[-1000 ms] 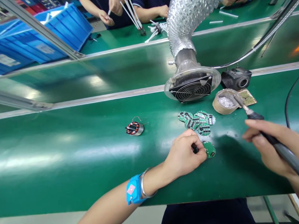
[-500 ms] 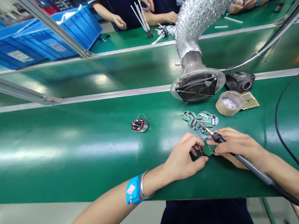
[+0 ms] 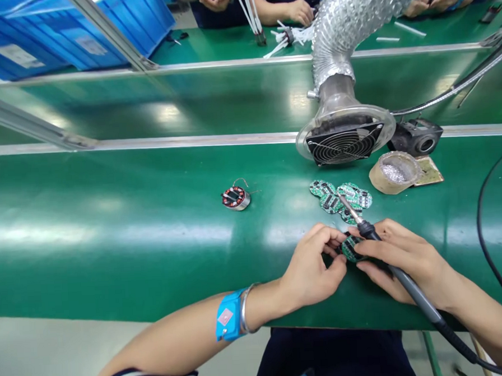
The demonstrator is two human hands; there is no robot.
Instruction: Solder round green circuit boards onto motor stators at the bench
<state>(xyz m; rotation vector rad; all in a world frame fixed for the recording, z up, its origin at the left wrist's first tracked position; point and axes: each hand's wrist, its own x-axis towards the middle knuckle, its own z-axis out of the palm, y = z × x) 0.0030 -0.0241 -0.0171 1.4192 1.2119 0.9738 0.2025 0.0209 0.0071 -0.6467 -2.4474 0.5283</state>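
Note:
My left hand [image 3: 312, 266] pinches a small round green circuit board [image 3: 350, 248] near the front of the green belt [image 3: 152, 238]. My right hand [image 3: 400, 259] also grips that board with its fingertips. It carries a soldering iron [image 3: 389, 265] too, tip pointing up and to the left over a pile of several more green boards [image 3: 339, 195]. A blue wrist strap [image 3: 228, 322] and a metal bangle sit on my left wrist. To the left, alone on the belt, lies a small round motor stator [image 3: 235, 198] with copper windings.
A fume extractor fan [image 3: 343, 141] on a silver flexible duct stands behind the boards. Beside it are a tape roll holding solder dross [image 3: 395, 172], a sponge pad [image 3: 429, 171] and a black iron stand [image 3: 416, 136]. Other people's hands work at the far bench; blue crates [image 3: 78, 28] at upper left.
My right hand swung the soldering iron from the dross-filled tape roll down to the board and took hold of it alongside my left hand. The view shifted slightly downward.

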